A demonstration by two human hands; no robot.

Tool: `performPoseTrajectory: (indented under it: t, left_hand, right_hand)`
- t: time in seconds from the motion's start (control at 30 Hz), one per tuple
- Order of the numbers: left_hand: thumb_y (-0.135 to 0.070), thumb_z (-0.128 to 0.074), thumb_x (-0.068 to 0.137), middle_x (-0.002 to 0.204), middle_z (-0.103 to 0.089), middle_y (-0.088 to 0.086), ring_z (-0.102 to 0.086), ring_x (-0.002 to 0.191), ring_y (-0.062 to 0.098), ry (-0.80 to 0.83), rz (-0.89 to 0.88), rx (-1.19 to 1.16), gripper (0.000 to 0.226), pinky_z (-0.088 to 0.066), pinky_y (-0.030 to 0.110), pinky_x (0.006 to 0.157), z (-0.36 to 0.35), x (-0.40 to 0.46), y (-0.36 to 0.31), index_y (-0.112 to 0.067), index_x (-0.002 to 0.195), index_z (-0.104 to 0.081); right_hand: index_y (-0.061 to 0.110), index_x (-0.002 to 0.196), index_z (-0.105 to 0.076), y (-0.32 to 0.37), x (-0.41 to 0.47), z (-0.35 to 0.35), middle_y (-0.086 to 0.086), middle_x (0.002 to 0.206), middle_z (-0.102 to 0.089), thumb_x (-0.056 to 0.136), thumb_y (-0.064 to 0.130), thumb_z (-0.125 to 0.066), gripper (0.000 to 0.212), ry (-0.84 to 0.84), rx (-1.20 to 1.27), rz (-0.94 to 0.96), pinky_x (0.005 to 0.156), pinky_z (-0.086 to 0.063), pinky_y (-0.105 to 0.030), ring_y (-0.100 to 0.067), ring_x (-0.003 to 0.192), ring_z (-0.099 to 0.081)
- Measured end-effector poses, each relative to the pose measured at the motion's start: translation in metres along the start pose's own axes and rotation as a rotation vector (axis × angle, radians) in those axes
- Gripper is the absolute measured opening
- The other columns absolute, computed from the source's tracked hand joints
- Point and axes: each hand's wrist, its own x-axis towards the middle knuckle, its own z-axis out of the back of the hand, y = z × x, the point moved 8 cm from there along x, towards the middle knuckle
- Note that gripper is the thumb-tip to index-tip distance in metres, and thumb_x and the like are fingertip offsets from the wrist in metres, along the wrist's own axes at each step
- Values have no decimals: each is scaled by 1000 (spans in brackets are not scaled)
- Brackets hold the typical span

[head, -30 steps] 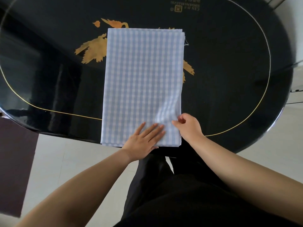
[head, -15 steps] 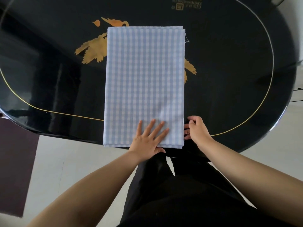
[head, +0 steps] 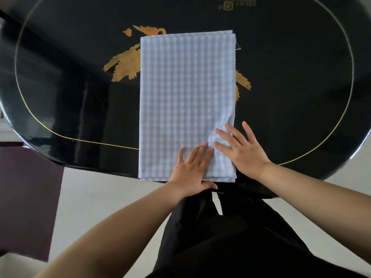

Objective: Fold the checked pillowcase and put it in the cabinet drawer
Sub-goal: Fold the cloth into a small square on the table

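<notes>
Blue-and-white checked cloth — the pillowcase (head: 186, 101) — lies folded into a long rectangle on the glossy black worktop (head: 291, 87), its long axis running straight away from the person, its near short edge at the worktop's front rim. Layered edges show along its right side, with a loose thread at the far right corner.

Both hands sit at that near end. The left hand (head: 192, 169) lies flat on the cloth near its middle, fingers straight and pointing away, pressing rather than grasping. The right hand (head: 239, 151) is spread open too, released, its fingers angled inward across the right edge where the fabric puckers into a small wrinkle; its heel rests off the cloth on the worktop. Neither grip holds anything.

Smoothing seems to be the step in hand. Judging by the shape, another fold would bring the far short edge toward the near one — or the reverse — across the long axis, and both hands are equally close to the near edge. No cabinet drawer is in view.

Gold leaf artwork (head: 124, 65) shows under the cloth's far left side.
</notes>
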Motion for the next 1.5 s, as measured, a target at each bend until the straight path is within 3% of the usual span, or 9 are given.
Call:
performPoseTrajectory:
  t: [0.2, 0.33, 0.43, 0.6, 0.73, 0.83, 0.93, 1.2, 1.5]
  left_hand:
    - [-62, -13, 90, 161, 2, -9, 1, 149, 16, -88, 23, 55, 67, -2, 36, 119, 29, -1, 96, -35, 152, -3]
    - [-43, -13, 98, 159, -10, -7, 21, 142, -1, -128, -22, 101, 56, 2, 28, 119, 26, -30, 163, -29, 151, -6]
    - [-24, -33, 99, 157, 3, -11, 34, 132, -11, -69, -62, 51, 61, 5, 22, 119, 23, -38, 183, -29, 151, -3]
    - [-7, -61, 87, 154, -22, -9, -27, 143, 12, -204, -44, -121, 73, -25, 29, 116, 32, -51, 199, -21, 149, -25]
    - [-13, -62, 88, 133, -57, -6, -59, 116, 19, -323, 230, -390, 50, -45, 25, 97, 50, -52, 205, -23, 135, -51]
    - [-27, -61, 91, 102, -63, -7, -61, 86, 13, -474, 486, -832, 15, -47, 22, 75, 59, -51, 210, -18, 103, -64]
    - [-35, -59, 92, 75, -59, 0, -52, 68, 15, -372, 645, -1077, 27, -40, 23, 59, 48, -43, 212, -9, 84, -60]
    - [-40, -47, 97, 74, -57, 1, -53, 65, 16, -154, 712, -895, 32, -41, 28, 55, 43, -28, 218, -12, 82, -54]
    - [-44, -38, 97, 78, -55, 1, -54, 67, 20, -188, 782, -718, 36, -41, 30, 55, 55, -26, 219, -14, 82, -51]
  right_hand:
    - [13, 127, -60, -14, -5, -11, -11, 135, -57, 70, 0, -72, 60, 158, 87, 78, 105, -34, -55, -30, 127, -52]
    - [10, 120, -65, -20, -4, -5, -9, 130, -62, 65, -5, -77, 59, 105, 262, 1, 111, -28, -42, -30, 123, -56]
    - [8, 115, -66, -26, 0, -9, -11, 121, -67, 63, -12, -76, 57, 95, 431, -140, 112, -19, -29, -30, 119, -58]
    - [5, 108, -63, -53, 4, -22, -16, 105, -65, 93, 12, -53, 20, 123, 901, -884, 93, -46, -41, -32, 101, -59]
    - [16, 100, -59, -52, 18, -17, 3, 88, -61, 96, 27, -40, 23, 79, 1035, -1028, 72, -46, -31, -16, 80, -57]
    - [21, 98, -59, -59, 22, -23, 2, 86, -62, 96, 49, -33, 38, 89, 1029, -1139, 70, -47, -36, -18, 78, -60]
    - [24, 94, -54, -65, 23, -17, 3, 83, -61, 95, 57, -28, 43, 86, 888, -1185, 64, -47, -34, -17, 76, -60]
    - [15, 98, -49, -59, 18, -22, -1, 71, -54, 99, 51, -17, 48, 298, 481, -1185, 53, -37, -32, -20, 63, -54]
    - [11, 83, -56, -70, 14, -25, -6, 72, -57, 96, 60, -15, 65, 418, 524, -1417, 52, -37, -30, -20, 62, -54]
